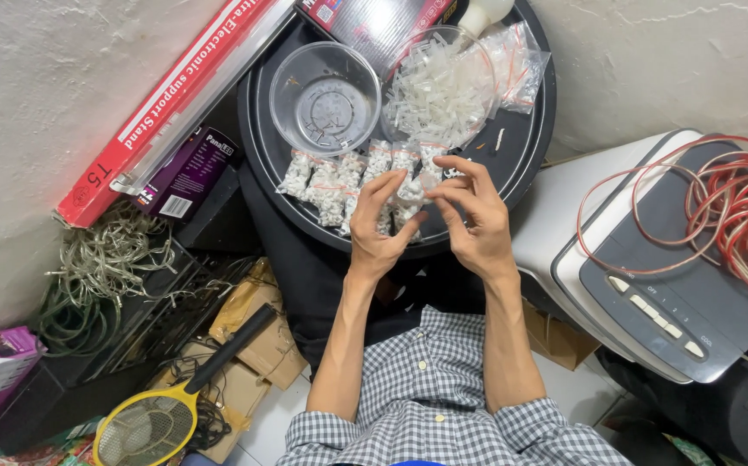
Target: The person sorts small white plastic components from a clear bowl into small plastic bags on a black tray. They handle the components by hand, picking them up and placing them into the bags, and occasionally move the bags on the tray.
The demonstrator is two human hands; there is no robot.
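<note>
The big round black tray [525, 147] sits in the middle of the scene, far from the person's body, and carries everything being handled. To its right stands a grey and white appliance with a button panel [650, 285], with a loose coil of red and clear wire [736, 207] on top. To the tray's left, a long red and white cardboard box [167, 103] leans along the wall above a tangle of pale green cord [98, 267]; a yellow racket-shaped swatter [154, 423] lies near the left knee.

On the tray's far side are 2 clear plastic bowls: the left bowl [324, 97] is nearly empty, the right bowl [443, 86] is heaped with small white plastic pieces. A row of small clear zip bags filled with white pieces [339, 177] lies along the near edge.

The left hand [378, 229] and the right hand [473, 216] meet over that row, fingertips pinching 1 small clear bag [412, 192] between them, both hands closed lightly on it. The bag looks light, soft and crinkly, probably slippery film; its top edge seems the best place to grip, since squeezing the belly could shift the pieces. The neighbouring bags lie touching it and could get nudged.
</note>
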